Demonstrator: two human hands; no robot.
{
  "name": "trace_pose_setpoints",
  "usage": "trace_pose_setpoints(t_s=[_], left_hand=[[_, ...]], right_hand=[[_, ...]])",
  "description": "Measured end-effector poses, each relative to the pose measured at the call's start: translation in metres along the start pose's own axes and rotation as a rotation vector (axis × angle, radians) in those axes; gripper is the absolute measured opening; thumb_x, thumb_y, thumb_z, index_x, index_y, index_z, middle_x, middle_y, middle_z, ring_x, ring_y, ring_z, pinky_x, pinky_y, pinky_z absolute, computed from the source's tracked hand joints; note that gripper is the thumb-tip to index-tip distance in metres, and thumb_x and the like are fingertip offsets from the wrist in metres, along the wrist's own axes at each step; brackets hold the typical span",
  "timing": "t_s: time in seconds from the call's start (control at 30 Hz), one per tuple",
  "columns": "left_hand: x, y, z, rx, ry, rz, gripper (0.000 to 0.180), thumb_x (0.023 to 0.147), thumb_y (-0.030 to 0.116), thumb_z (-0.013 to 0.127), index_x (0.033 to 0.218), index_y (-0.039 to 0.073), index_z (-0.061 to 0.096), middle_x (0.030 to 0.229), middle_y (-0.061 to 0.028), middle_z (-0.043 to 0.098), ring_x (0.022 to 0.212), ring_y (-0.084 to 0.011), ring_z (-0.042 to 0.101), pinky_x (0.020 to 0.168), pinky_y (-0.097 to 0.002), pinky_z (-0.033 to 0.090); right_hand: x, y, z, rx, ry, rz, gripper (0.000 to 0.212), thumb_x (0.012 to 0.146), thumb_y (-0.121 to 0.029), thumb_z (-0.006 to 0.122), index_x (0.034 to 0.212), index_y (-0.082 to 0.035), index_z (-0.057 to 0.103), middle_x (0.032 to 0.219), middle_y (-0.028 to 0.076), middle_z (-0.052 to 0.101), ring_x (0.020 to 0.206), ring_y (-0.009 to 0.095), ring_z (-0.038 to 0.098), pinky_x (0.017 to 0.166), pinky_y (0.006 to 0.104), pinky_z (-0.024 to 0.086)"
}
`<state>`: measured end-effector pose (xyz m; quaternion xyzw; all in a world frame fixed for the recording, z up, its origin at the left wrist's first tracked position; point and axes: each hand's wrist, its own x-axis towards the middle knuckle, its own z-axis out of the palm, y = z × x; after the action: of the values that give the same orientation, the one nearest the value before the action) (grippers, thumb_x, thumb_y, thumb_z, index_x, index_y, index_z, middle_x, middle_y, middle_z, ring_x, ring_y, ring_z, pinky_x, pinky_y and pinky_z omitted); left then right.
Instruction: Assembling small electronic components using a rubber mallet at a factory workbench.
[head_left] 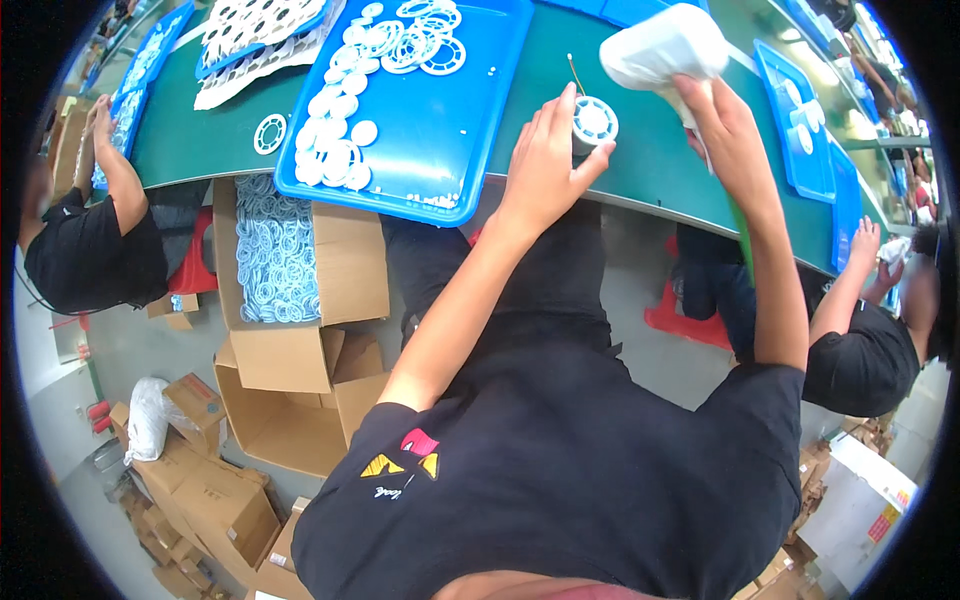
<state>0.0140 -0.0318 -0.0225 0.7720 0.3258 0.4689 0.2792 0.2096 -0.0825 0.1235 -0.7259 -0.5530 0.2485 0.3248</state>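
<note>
My left hand (545,165) is on the green table, its thumb and fingers closed around the sides of a small round white part (596,119). The part has a ring of slots on its top face, and a thin wire (574,72) sticks up behind it. Raised to the right, my right hand (722,125) grips a bulky white rounded thing (665,48) by its narrow lower end. Its surface looks like thin, creased wrapping, and I cannot make out what is inside.
Left of my hands lies a blue tray (420,160) with several white discs (335,125) and slotted rings (420,35). A loose ring (269,134) rests beside it. Under the table edge stands a carton (345,260) full of rings. Co-workers sit at both sides, near more blue trays (800,150).
</note>
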Motion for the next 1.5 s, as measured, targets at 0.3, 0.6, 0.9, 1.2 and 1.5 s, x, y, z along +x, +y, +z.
trace_pose_setpoints(t_s=[0.3, 0.6, 0.9, 1.2, 1.5], left_hand=[[-0.002, -0.001, 0.003, 0.053, -0.009, 0.003, 0.089, 0.084, 0.025, 0.087, 0.154, -0.003, 0.04, 0.135, -0.0227, 0.058, 0.119, -0.0418, 0.062, 0.099, -0.0481, 0.052], [0.002, 0.0, -0.002, -0.005, 0.01, -0.09, 0.117, 0.074, 0.018, 0.093, 0.161, -0.009, 0.019, 0.123, -0.0219, 0.069, 0.114, -0.0384, 0.067, 0.103, -0.0473, 0.048], [0.012, -0.003, -0.002, -0.014, -0.003, -0.145, 0.118, 0.07, 0.014, 0.094, 0.158, -0.013, 0.02, 0.123, -0.0187, 0.072, 0.111, -0.0411, 0.068, 0.101, -0.0458, 0.051], [-0.002, 0.001, 0.0, -0.041, 0.023, -0.164, 0.124, 0.072, 0.02, 0.095, 0.16, -0.01, 0.013, 0.121, -0.0184, 0.072, 0.111, -0.0391, 0.068, 0.101, -0.0476, 0.05], [-0.002, -0.001, 0.001, -0.038, 0.003, -0.175, 0.119, 0.075, 0.028, 0.094, 0.162, -0.005, 0.018, 0.126, -0.0187, 0.071, 0.116, -0.0388, 0.067, 0.101, -0.0464, 0.051]], right_hand=[[-0.056, 0.033, 0.026, 0.152, 0.115, 0.166, 0.04, 0.108, -0.035, 0.061, 0.116, 0.003, 0.067, 0.085, 0.003, 0.065, 0.066, 0.007, 0.056, 0.053, 0.0245, 0.043], [-0.087, 0.02, 0.031, -0.09, 0.202, -0.213, 0.026, 0.094, -0.011, 0.076, 0.115, 0.003, 0.069, 0.096, 0.019, 0.075, 0.082, 0.025, 0.074, 0.074, 0.037, 0.056], [-0.049, -0.026, 0.024, -0.659, -0.017, -0.512, 0.047, 0.092, -0.03, 0.077, 0.13, -0.007, 0.064, 0.097, 0.016, 0.071, 0.084, 0.038, 0.071, 0.071, 0.0447, 0.057], [0.009, -0.067, 0.007, -0.532, -0.139, -0.491, 0.042, 0.101, -0.043, 0.066, 0.126, -0.009, 0.069, 0.093, 0.023, 0.073, 0.087, 0.043, 0.07, 0.075, 0.0445, 0.055], [0.026, -0.025, 0.001, -0.386, -0.164, -0.237, 0.05, 0.104, -0.048, 0.061, 0.128, -0.005, 0.07, 0.094, 0.016, 0.074, 0.085, 0.025, 0.071, 0.078, 0.0397, 0.053]])
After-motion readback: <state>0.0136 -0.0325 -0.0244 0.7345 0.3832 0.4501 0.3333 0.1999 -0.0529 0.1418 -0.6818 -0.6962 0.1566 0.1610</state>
